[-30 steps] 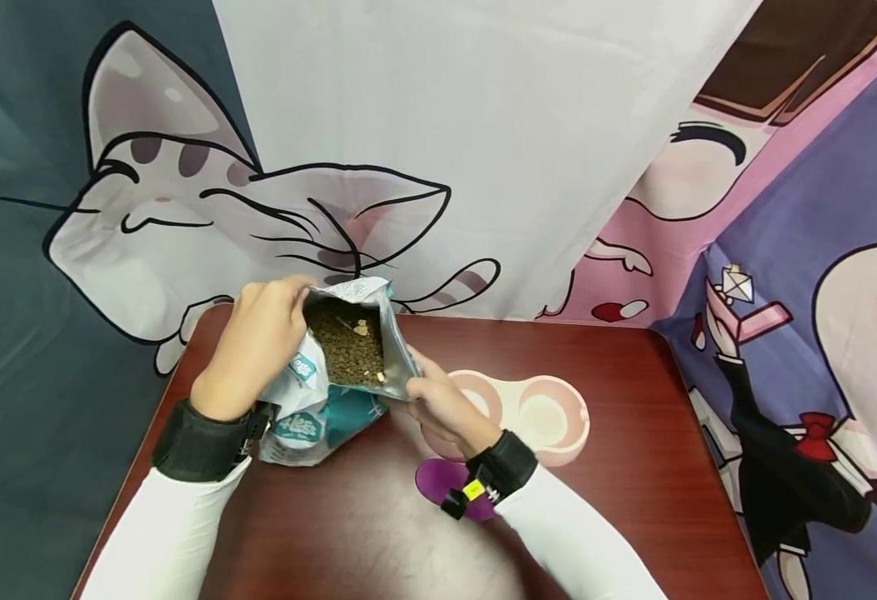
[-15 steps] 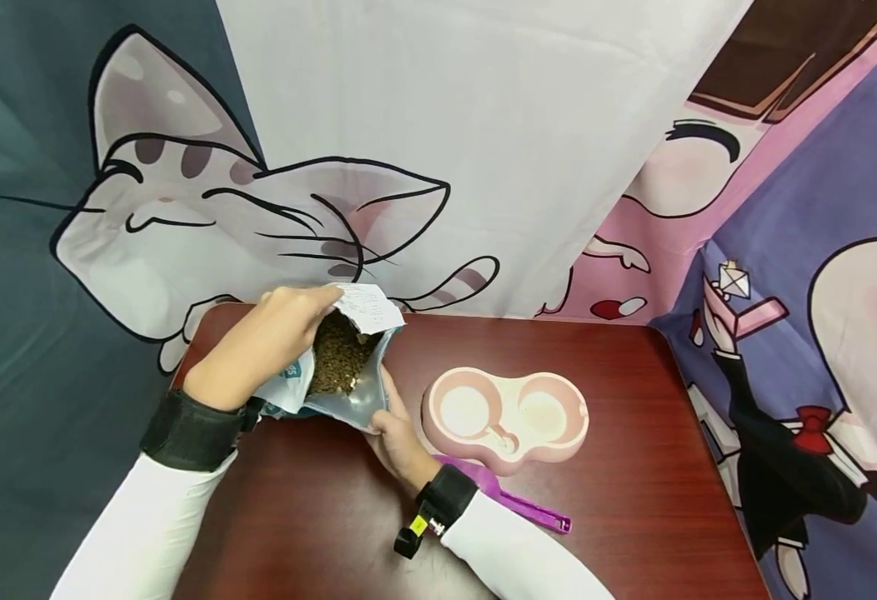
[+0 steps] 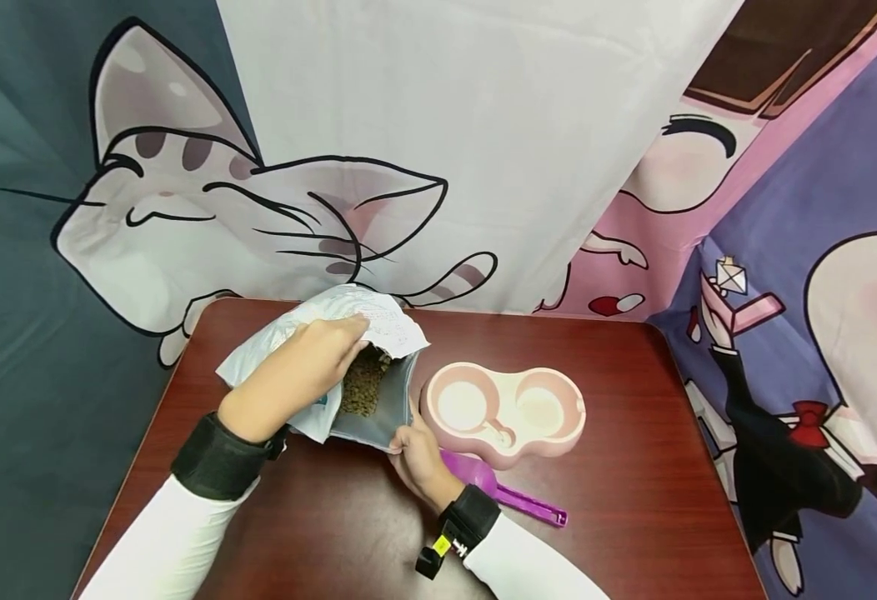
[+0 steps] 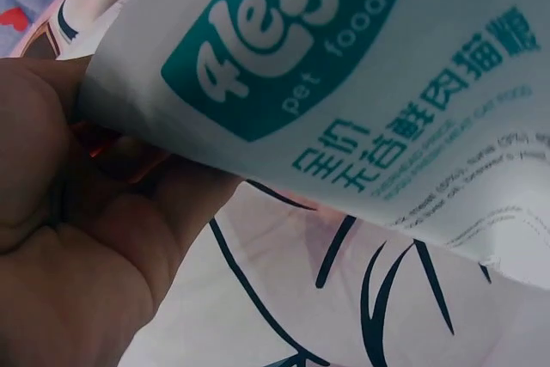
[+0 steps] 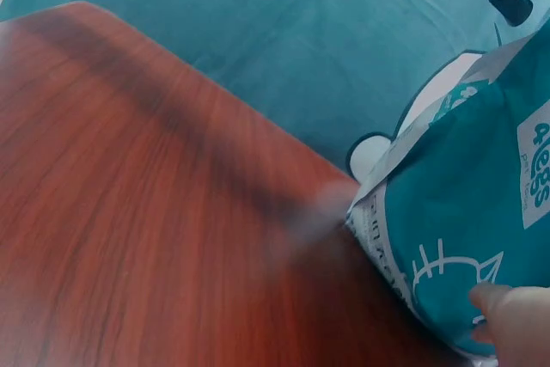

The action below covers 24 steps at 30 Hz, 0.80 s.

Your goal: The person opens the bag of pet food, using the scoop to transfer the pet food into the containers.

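A cat food bag point(image 3: 254, 354), teal and white with a silvery inside, leans on the table with its mouth tilted toward the lower right. Brown kibble point(image 3: 363, 387) shows inside. My left hand point(image 3: 311, 362) grips the upper edge of the bag's mouth; in the left wrist view, its thumb and fingers pinch the white printed bag wall point(image 4: 344, 126). At the mouth's lower right corner, my right hand point(image 3: 418, 458) holds the bag from the side. The right wrist view catches only part of that hand point(image 5: 516, 320) against the bag's teal face point(image 5: 455, 212).
A pink double pet bowl point(image 3: 509, 383) stands to the right of the bag. Just in front of it lies a purple scoop point(image 3: 517, 497), partly behind my right hand. The table point(image 3: 633, 467) ends at a curtain point(image 3: 513, 167) with printed cartoons.
The bag's mouth has tipped over to the right and toward me. My left hand moved right along the rim. My right hand moved down to the lower corner, uncovering the bowl and scoop handle.
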Each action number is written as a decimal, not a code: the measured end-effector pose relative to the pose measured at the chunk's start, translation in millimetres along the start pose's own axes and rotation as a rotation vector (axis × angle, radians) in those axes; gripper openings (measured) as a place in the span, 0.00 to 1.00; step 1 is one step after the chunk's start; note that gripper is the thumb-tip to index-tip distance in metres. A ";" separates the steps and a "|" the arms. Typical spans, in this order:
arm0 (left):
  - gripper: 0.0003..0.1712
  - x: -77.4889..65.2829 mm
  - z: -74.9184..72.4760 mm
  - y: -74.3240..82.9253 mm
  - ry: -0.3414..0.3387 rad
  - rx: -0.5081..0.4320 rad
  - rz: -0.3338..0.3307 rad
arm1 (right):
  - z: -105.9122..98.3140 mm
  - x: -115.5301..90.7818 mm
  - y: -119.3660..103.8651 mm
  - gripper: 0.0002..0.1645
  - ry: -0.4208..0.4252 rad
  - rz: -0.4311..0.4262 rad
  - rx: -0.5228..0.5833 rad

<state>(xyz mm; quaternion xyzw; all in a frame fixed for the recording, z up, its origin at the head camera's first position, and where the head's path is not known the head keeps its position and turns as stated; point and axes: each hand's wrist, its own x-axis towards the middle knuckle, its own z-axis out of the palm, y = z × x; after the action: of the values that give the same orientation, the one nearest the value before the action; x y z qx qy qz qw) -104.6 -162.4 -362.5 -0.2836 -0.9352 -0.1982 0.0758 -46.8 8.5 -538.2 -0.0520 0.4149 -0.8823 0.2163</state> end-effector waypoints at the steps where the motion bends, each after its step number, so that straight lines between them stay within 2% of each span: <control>1: 0.02 -0.5 1.7 0.4 0.005 -0.002 -0.003 | -2.3 -1.2 0.2 0.69 -0.002 0.005 -0.012; 9: 0.07 1.7 3.4 -0.9 0.008 -0.050 -0.048 | -17.9 -6.9 -12.6 0.55 -0.075 0.028 -0.168; 13: 0.08 2.7 -0.4 -4.3 0.001 -0.070 -0.067 | -27.4 -15.3 -28.3 0.48 -0.133 -0.007 -0.279; 16: 0.12 3.4 -3.4 -6.2 -0.005 -0.083 -0.081 | -41.6 -29.9 -43.8 0.41 -0.163 -0.106 -0.440; 19: 0.14 4.4 -6.7 -8.6 -0.006 -0.089 -0.085 | -63.4 -49.6 -57.7 0.33 -0.154 -0.253 -0.640; 21: 0.13 4.7 -8.9 -11.0 -0.006 -0.087 -0.087 | -80.5 -65.6 -64.6 0.29 -0.106 -0.344 -0.797; 24: 0.07 4.0 -12.4 -14.6 -0.006 -0.078 -0.094 | -106.6 -91.2 -72.5 0.28 0.004 -0.427 -1.044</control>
<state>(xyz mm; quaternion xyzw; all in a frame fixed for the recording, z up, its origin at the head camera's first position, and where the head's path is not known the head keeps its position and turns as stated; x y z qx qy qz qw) -115.7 -176.6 -355.0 -0.2430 -0.9392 -0.2371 0.0526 -18.1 163.6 -544.8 -0.2334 0.7771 -0.5841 -0.0220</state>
